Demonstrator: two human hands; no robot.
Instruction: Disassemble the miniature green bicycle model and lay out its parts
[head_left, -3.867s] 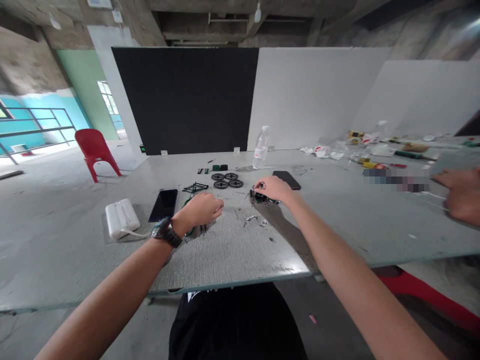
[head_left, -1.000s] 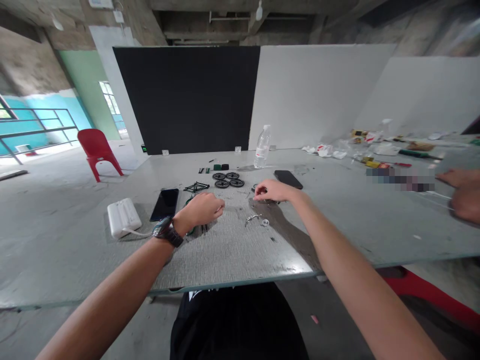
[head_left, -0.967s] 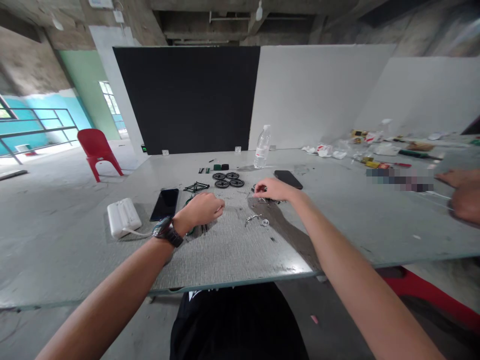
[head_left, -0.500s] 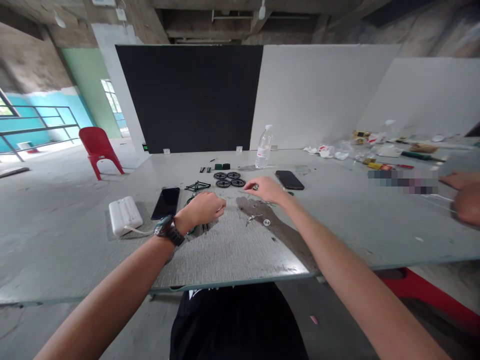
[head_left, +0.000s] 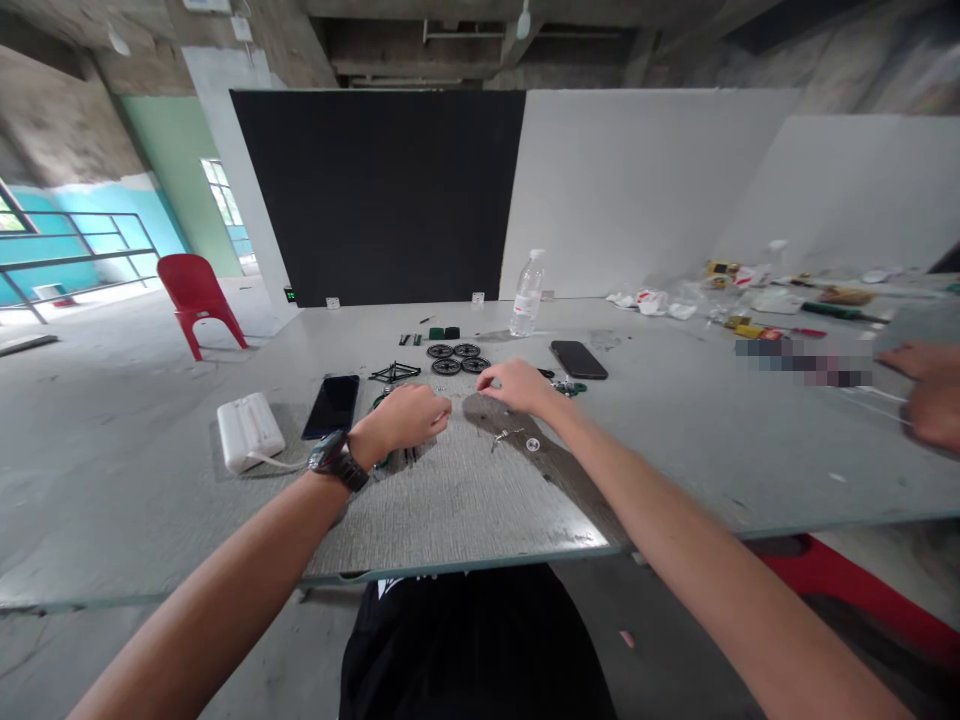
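My left hand [head_left: 411, 415], a watch on its wrist, is curled closed above the table; what its fingers hold, if anything, I cannot make out. Some green and black parts lie partly hidden beneath it. With fingertips pinched together, my right hand [head_left: 519, 387] hovers just in front of several black spoked wheels [head_left: 459, 360]; anything in the pinch is too small to name. Small silver metal parts [head_left: 507, 437] and a little white ring-like disc [head_left: 532, 445] lie below it. A thin black-green frame [head_left: 395, 372] rests beyond my left hand.
Dark green pieces [head_left: 445, 333] lie behind the wheels. Phones [head_left: 332, 407] [head_left: 579, 360] lie on both sides. A white power-bank-like box [head_left: 250, 432] with a cable sits left, a water bottle [head_left: 527, 295] stands behind. Another person's hand [head_left: 930, 395] is at the right, near cluttered packaging.
My right hand has shifted slightly left, and small green parts to its right now show. The greenish bit seen at its fingers is no longer visible there. My left hand has stayed nearly still.
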